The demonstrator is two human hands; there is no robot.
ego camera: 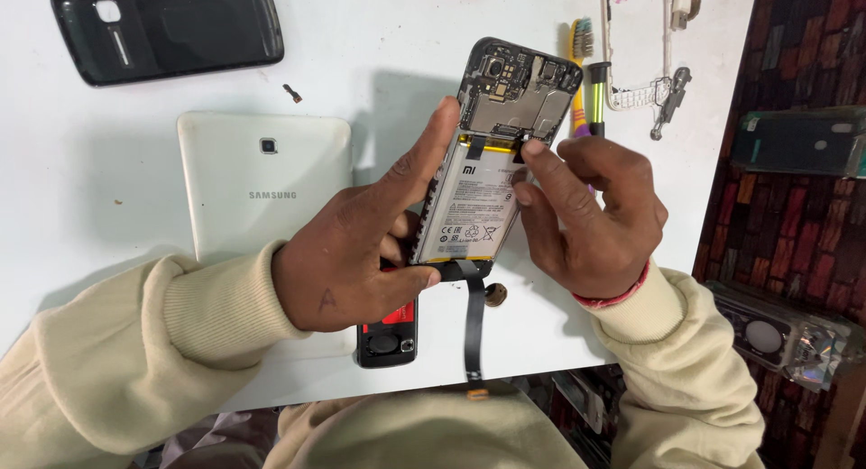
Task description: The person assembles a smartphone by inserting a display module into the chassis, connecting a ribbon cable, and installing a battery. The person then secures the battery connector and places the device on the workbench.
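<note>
White tabletop [379, 36] is serving as the bench, with the opened black smartphone with exposed circuit board and silver battery [483, 171] tilting above it. Left hand [361, 252] is gripping its lower edge, forefinger stretching up the side. Right hand [591, 212] is pinching a small black connector [521, 144] between thumb and forefinger. White tablet [262, 180] is lying alongside; black ribbon cable [474, 325] is dangling below.

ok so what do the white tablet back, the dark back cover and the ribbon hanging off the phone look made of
White tablet: likely matte plastic, evenly dull, no glare. Dark back cover: glossy plastic, soft reflections show. Flex ribbon: thin dark flexible film, hanging limp over the table edge.
</note>
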